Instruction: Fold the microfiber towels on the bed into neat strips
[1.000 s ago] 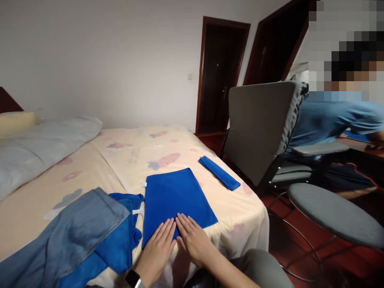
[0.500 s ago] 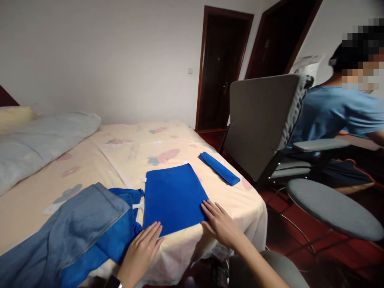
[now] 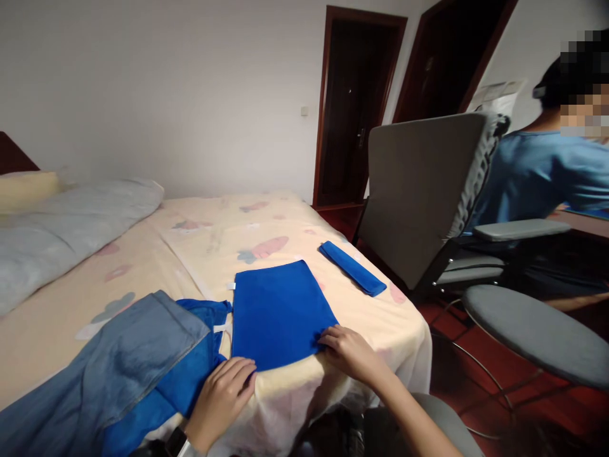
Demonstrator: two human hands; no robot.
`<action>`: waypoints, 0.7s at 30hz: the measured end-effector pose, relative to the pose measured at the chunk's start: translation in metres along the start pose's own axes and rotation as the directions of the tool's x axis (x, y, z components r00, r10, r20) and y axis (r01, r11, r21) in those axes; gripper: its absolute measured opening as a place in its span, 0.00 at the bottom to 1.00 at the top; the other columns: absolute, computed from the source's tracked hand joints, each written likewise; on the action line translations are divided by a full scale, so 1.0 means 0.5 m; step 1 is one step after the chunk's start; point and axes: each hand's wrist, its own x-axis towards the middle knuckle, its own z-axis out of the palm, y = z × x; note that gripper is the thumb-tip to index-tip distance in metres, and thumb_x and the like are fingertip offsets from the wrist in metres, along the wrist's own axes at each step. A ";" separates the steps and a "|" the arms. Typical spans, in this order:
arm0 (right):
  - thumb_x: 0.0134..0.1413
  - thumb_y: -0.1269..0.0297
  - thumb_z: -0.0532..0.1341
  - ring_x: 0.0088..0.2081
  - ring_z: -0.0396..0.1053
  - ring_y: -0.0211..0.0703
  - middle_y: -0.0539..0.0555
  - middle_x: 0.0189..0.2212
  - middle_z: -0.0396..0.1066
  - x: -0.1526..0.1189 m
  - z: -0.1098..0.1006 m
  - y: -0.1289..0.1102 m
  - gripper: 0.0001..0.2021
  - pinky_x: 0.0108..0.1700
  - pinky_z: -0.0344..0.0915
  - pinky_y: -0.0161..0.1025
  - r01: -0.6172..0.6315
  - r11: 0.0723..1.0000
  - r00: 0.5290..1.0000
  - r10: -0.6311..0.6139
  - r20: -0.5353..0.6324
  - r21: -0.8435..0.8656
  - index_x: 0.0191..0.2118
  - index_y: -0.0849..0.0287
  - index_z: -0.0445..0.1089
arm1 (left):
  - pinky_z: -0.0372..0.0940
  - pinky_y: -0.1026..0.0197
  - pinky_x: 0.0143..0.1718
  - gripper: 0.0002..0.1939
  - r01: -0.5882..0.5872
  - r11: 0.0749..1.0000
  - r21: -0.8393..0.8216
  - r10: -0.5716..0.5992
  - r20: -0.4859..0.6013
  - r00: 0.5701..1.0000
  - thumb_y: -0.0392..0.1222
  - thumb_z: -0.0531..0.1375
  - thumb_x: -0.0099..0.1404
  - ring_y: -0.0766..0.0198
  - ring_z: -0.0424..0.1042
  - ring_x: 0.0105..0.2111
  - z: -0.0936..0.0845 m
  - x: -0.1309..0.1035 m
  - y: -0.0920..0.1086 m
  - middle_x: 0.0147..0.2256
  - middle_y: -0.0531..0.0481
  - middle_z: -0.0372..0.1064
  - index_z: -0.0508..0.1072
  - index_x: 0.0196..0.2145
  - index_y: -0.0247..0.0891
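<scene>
A flat blue cloth (image 3: pixel 280 311) with a small white tag on its left edge lies spread on the bed. My left hand (image 3: pixel 226 390) is at its near left corner, fingers curled over the edge with the thumb against the corner. At the near right corner, my right hand (image 3: pixel 349 352) pinches the cloth between bent fingers and thumb. Beyond it to the right lies a blue cloth folded into a narrow strip (image 3: pixel 353 269). Left of my left hand, a heap of blue cloth (image 3: pixel 176 381) lies partly under a grey-blue garment (image 3: pixel 137 355).
The bed (image 3: pixel 209 235) has a cream sheet with a carrot print; a grey quilt (image 3: pixel 80 228) lies at its left. To the right are a grey chair (image 3: pixel 419 197) with a person (image 3: pixel 547 165) in blue seated, and a round grey stool (image 3: pixel 528 330).
My right hand has gone from lying flat on the cloth's right corner to pinching it. My left hand's fingers have curled in at the left corner. The view has shifted slightly.
</scene>
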 end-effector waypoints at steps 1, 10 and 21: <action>0.55 0.73 0.56 0.42 0.71 0.47 0.54 0.40 0.75 -0.002 -0.006 0.006 0.16 0.45 0.66 0.39 -0.023 1.000 1.000 0.023 -0.004 0.018 0.45 0.54 0.76 | 0.69 0.54 0.49 0.11 0.021 1.000 -0.017 -0.021 0.010 1.000 0.40 0.53 0.70 0.57 0.75 0.44 -0.001 -0.002 -0.005 0.42 0.50 0.78 0.76 0.43 0.43; 0.58 0.64 0.56 0.41 0.73 0.48 0.54 0.39 0.77 0.023 -0.027 0.041 0.11 0.44 0.65 0.39 -0.236 0.946 0.968 0.248 -0.028 0.223 0.41 0.56 0.76 | 0.68 0.57 0.47 0.13 0.290 0.921 -0.261 -0.268 0.118 0.956 0.48 0.51 0.72 0.57 0.75 0.43 0.007 0.035 -0.053 0.42 0.49 0.77 0.73 0.43 0.44; 0.63 0.56 0.56 0.38 0.74 0.48 0.55 0.37 0.77 0.048 -0.017 0.059 0.12 0.38 0.64 0.38 -0.341 0.897 0.925 0.373 -0.068 0.280 0.39 0.57 0.73 | 0.67 0.63 0.42 0.15 0.482 0.752 -0.451 -0.458 0.169 0.873 0.52 0.55 0.66 0.58 0.75 0.40 -0.002 0.050 -0.069 0.38 0.51 0.78 0.75 0.38 0.40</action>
